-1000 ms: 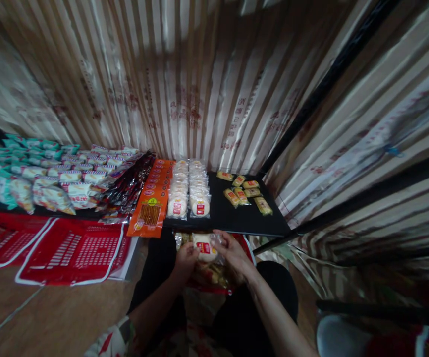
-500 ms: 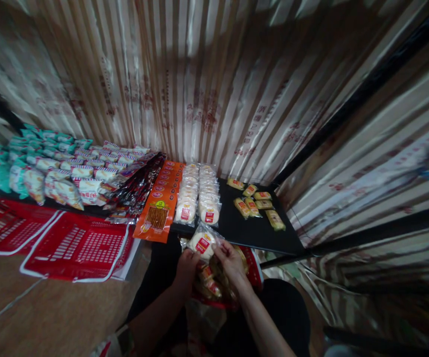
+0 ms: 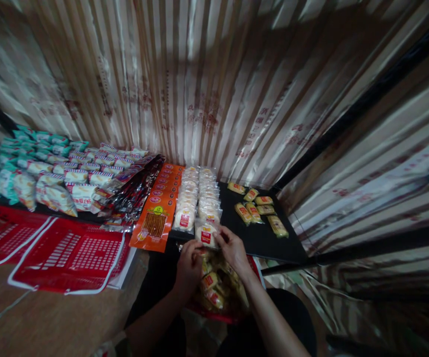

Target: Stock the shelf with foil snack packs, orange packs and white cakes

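Observation:
A clear packet of round white rice crackers (image 3: 206, 235) with a red label is at the front end of the right-hand cracker row, over the black shelf's front edge. My right hand (image 3: 233, 250) pinches its right side between thumb and fingers. At its lower left corner, my left hand (image 3: 189, 265) has curled fingers closed on the edge. Behind it two rows of similar cracker packets (image 3: 187, 198) lie overlapped on the shelf (image 3: 233, 233). Below my hands, a red basket (image 3: 233, 317) holds many small yellow-wrapped snacks (image 3: 214, 287).
Several yellow-wrapped snacks (image 3: 264, 209) lie on the shelf's right part. Left of the crackers are orange snack packs (image 3: 155, 210), dark packets (image 3: 134, 191), white bags (image 3: 82, 196) and green bags (image 3: 8, 178). Red baskets (image 3: 69, 253) stand on the floor. A black post (image 3: 326, 129) slants at right.
Both hands have moved the cracker packet up and forward, from above the basket to the front of the right-hand row. More of the yellow snacks in the basket shows.

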### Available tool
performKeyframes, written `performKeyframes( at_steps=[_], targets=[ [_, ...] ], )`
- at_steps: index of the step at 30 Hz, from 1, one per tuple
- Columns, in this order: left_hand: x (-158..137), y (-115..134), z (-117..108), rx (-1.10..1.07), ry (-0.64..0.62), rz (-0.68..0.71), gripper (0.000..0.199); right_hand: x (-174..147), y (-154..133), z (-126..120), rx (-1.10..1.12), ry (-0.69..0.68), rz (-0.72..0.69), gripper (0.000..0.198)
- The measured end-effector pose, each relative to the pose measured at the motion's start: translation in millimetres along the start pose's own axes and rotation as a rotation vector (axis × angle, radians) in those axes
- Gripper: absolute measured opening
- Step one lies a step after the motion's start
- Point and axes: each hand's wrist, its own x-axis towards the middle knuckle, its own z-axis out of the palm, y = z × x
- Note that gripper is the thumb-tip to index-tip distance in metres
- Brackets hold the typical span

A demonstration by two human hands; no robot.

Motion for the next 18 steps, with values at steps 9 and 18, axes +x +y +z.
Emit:
performKeyframes(
  at_steps=[9,18],
  targets=[
    [17,-10,22,0.080,-0.097,0.124,0.034,21,24,-2,-0.019,0.033,-0.007,0.034],
    [24,-17,33,0.272,-0.141,0.143,0.042,25,28,8,-0.041,0.188,-0.013,0.043]
  ],
)
